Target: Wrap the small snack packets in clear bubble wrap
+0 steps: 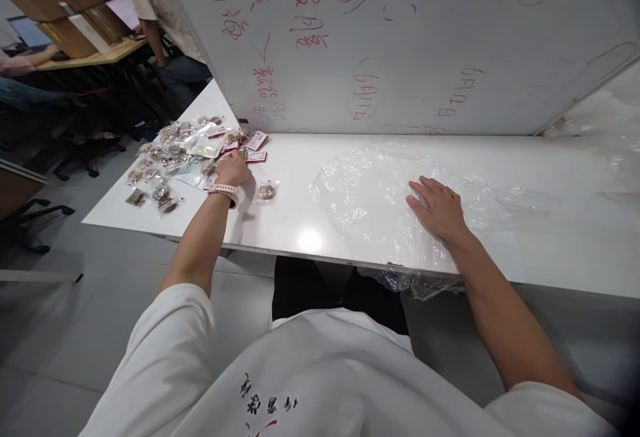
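Note:
My left hand [234,169] reaches into the right side of a pile of small clear packets [173,153] with brownish contents. Its fingertips are lost among the packets and cards, so what they grip, if anything, is hidden. Red-and-white cards [257,156] lie just beyond these fingers. A single clear packet [267,191] sits apart, right of my left wrist. My right hand [440,209] rests with fingers spread on a large, crumpled clear plastic bag [360,190], which lies flat over the table's middle and right and partly hangs over the front edge.
An upright whiteboard [375,43] with red handwriting stands along the back of the white table [295,223]. Beyond the table's left end are a seated person [170,17], a desk with boxes [75,30] and an office chair base [90,157].

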The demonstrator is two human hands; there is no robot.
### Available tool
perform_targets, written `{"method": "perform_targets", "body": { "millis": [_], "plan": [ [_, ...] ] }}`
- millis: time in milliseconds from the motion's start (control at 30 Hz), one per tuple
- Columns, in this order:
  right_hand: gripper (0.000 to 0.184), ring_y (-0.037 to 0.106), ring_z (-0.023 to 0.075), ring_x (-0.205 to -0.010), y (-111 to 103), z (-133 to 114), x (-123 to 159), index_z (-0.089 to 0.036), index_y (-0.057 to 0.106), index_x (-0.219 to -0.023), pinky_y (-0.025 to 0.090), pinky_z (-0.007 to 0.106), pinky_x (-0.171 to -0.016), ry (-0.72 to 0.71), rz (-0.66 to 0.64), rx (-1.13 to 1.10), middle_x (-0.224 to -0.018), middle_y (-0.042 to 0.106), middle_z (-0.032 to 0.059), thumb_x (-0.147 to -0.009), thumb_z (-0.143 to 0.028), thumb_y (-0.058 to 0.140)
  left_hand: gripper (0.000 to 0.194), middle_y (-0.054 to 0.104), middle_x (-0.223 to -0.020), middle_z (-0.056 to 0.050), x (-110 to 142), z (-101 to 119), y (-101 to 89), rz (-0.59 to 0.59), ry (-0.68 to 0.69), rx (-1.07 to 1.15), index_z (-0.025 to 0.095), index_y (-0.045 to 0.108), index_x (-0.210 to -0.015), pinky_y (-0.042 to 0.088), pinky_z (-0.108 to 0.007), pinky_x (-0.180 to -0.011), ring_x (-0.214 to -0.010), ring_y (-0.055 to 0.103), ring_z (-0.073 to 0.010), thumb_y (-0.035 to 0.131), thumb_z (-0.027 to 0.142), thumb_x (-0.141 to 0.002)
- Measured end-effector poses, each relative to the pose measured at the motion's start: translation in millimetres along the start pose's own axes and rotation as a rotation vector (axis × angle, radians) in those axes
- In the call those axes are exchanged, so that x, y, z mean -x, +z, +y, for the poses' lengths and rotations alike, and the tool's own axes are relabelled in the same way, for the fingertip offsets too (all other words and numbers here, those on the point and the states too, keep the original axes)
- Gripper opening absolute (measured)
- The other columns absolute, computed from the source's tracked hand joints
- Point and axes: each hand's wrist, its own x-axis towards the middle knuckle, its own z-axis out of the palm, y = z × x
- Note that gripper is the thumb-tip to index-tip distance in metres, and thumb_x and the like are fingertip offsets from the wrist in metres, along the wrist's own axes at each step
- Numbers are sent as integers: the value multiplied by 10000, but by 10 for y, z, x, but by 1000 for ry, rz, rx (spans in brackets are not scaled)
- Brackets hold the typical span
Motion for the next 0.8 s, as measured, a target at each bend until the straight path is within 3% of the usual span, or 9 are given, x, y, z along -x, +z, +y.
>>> {"method": "perform_targets", "body": {
  "millis": [167,267,333,400,533,600,700,800],
  "plan": [
    [557,372,275,-1465,4,-3,-1,-298,543,-1431,293,541,-1189,-7,14,-14,-1565,454,43,-1006,-559,293,570,609,-1259,-270,72,22,-63,22,-27,259,60,418,-1381,472,-539,-976,-1158,608,-392,569,228,-857],
    [554,370,277,-1466,-2,-15,-6,-302,541,-1432,296,535,-1187,2,1,-17,-1566,454,40,-1007,-554,292,570,613,-1273,-189,305,168,-211,193,35,441,150,365,-1455,488,-500,-986,-1143,612,-348,526,271,-922],
    [564,358,275,-1474,-8,-21,-8,-293,535,-1439,291,527,-1191,7,-8,-10,-1573,444,45,-1007,-557,287,601,545,-1381,-138,601,436,-277,338,174,479,231,284,-1520,465,-484,-1030,-1216,566,-330,491,285,-959],
    [569,350,269,-1478,-12,-23,-9,-291,530,-1444,286,517,-1196,6,-3,-8,-1578,437,45,-1008,-560,282,615,522,-1394,-119,977,843,-245,405,355,519,275,224,-1563,493,-478,-969,-1147,589,-323,445,286,-989],
    [551,361,277,-1472,-5,-19,-12,-315,534,-1440,281,527,-1200,12,10,-19,-1570,450,27,-1005,-550,290,565,598,-1142,-126,1669,1737,132,216,748,429,293,282,-1568,536,-411,-727,-841,609,-246,288,192,-1012],
    [533,367,279,-1469,5,-11,-25,-303,538,-1438,288,529,-1200,20,-3,-15,-1567,453,30,-1005,-506,302,559,613,-1056,-129,1870,2009,358,93,970,318,274,345,-1546,536,-407,-725,-845,599,-246,303,170,-998],
    [520,386,265,-1459,-3,5,-51,-258,546,-1430,291,513,-1209,34,-6,-40,-1556,467,48,-1001,-437,314,541,588,-1268,-166,2016,2046,547,59,1127,240,226,380,-1523,505,-503,-923,-1119,573,-318,430,268,-986],
    [537,429,251,-1429,-111,-10,-27,-218,529,-1438,359,475,-1185,70,103,-174,-1531,492,83,-1006,-458,319,672,388,-1547,-199,2145,1750,567,101,1130,333,199,294,-1558,394,-567,-1104,-1400,395,-377,532,411,-965]
  ]
}}
